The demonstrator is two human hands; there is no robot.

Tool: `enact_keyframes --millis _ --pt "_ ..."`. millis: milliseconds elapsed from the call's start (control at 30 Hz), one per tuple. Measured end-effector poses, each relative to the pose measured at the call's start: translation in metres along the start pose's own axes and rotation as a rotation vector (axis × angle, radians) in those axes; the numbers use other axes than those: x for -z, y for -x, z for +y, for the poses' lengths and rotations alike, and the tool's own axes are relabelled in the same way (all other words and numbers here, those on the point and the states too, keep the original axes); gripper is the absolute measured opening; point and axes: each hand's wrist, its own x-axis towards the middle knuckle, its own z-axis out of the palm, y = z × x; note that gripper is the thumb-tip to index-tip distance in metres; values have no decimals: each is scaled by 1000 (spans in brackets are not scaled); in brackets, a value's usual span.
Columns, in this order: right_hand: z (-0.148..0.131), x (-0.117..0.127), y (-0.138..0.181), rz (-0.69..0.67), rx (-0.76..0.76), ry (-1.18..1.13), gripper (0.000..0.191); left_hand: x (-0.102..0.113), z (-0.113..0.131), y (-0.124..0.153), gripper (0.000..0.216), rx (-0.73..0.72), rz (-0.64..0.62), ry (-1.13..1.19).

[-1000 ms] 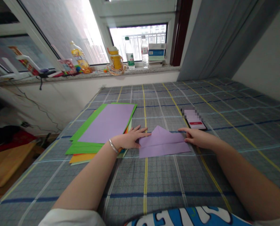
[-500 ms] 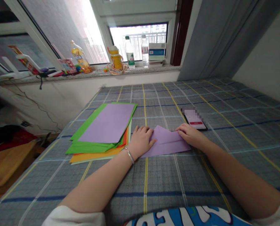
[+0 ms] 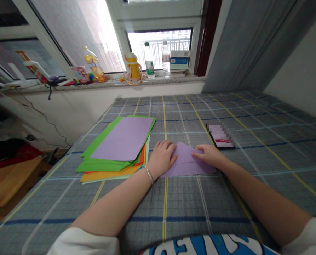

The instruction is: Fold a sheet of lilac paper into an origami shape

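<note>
A folded purple paper (image 3: 186,163) with a pointed top lies on the plaid bed cover (image 3: 173,205). My left hand (image 3: 162,158) rests flat on its left part, fingers stretched out and together, a bracelet on the wrist. My right hand (image 3: 209,155) presses on the right flap, fingers extended toward the middle of the paper. Neither hand lifts the sheet.
A stack of coloured sheets (image 3: 118,145), purple on green on orange, lies left of the folded paper. A phone (image 3: 220,136) lies beyond my right hand. The windowsill (image 3: 107,83) holds bottles and a box. A grey curtain (image 3: 242,42) hangs at right.
My left hand moved onto the paper's left part and turned fingers forward. My right hand slid inward over the right flap toward the centre.
</note>
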Motion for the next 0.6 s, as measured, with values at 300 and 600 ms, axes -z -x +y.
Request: enact_keyframes --millis 300,600 --pt "5 -6 -5 292 -169 -554 22 13 5 0 39 -176 91 54" --pt "-24 -12 5 144 -336 -1081 25 12 13 1 66 -280 65 177"
